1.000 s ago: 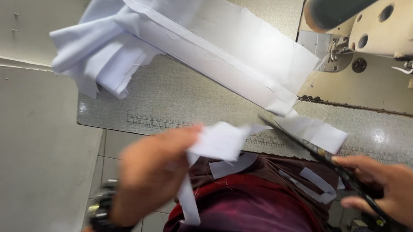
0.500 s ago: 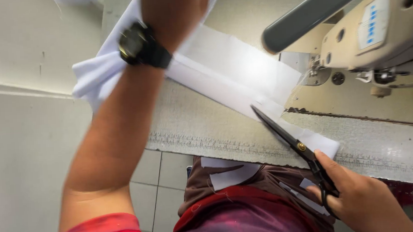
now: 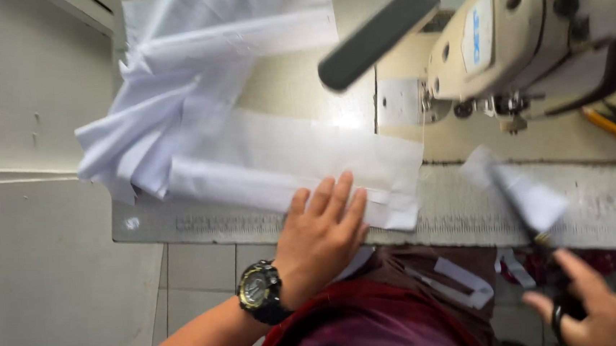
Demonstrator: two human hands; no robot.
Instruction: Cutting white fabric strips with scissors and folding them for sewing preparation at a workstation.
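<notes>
My left hand [image 3: 321,231], with a black wristwatch [image 3: 261,293] on its wrist, lies flat with fingers spread on the near edge of a white fabric piece [image 3: 300,163] spread on the sewing table [image 3: 469,209]. At the lower right, my right hand [image 3: 596,308] grips dark scissors [image 3: 540,232] by the handles. Their blades point up and left, and a small white fabric scrap [image 3: 522,190] sits over them, blurred. A cream sewing machine [image 3: 529,27] stands at the upper right, its needle area just right of the fabric.
More white fabric [image 3: 172,96] is bunched and hangs off the table's left end. White strips [image 3: 460,278] lie on my dark red lap. A yellow pencil [image 3: 612,130] lies at the far right. A pale wall [image 3: 29,214] is on the left.
My left hand came back from a far reach over the fabric and now presses flat on its near edge. My right hand with the scissors shifted right, a white scrap now on the blades.
</notes>
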